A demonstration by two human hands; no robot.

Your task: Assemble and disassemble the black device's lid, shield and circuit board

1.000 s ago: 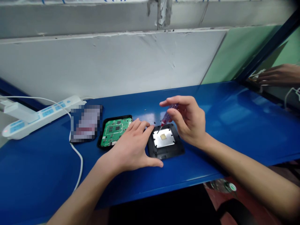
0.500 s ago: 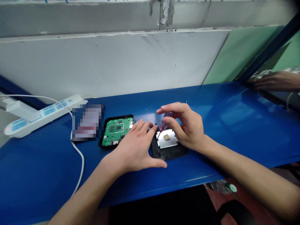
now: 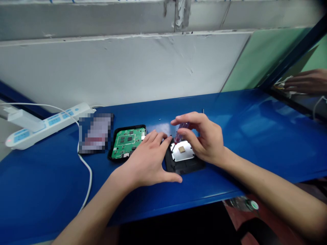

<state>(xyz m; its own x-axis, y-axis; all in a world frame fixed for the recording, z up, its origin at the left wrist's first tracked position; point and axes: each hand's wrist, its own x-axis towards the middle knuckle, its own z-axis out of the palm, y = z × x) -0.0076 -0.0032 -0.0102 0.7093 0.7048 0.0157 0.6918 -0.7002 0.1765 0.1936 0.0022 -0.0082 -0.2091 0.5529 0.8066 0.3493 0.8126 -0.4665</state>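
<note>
My right hand (image 3: 204,136) grips a screwdriver (image 3: 182,131) with a clear, reddish handle. Its thin shaft slants down to the upper left corner of a silver metal plate (image 3: 187,154). That plate, with a small tan square pad (image 3: 181,149) on it, lies in a black plastic cover (image 3: 184,168). My left hand (image 3: 149,158) rests with fingers outstretched and thumb spread along the cover's left edge. Left of it sits a black case (image 3: 110,157) holding a green circuit board (image 3: 122,143), partly hidden by the left hand.
A phone-like device (image 3: 97,133), pixelated, lies left of the case. Beyond it are a white power strip (image 3: 48,124) with a plugged adapter and a white cable (image 3: 90,173). A tiny screw-like piece (image 3: 159,119) lies behind. Another person's hand (image 3: 306,82) is at far right.
My hands and the screwdriver stay almost in the same place. At the far right, the other person's hand has shifted slightly to the right and up.
</note>
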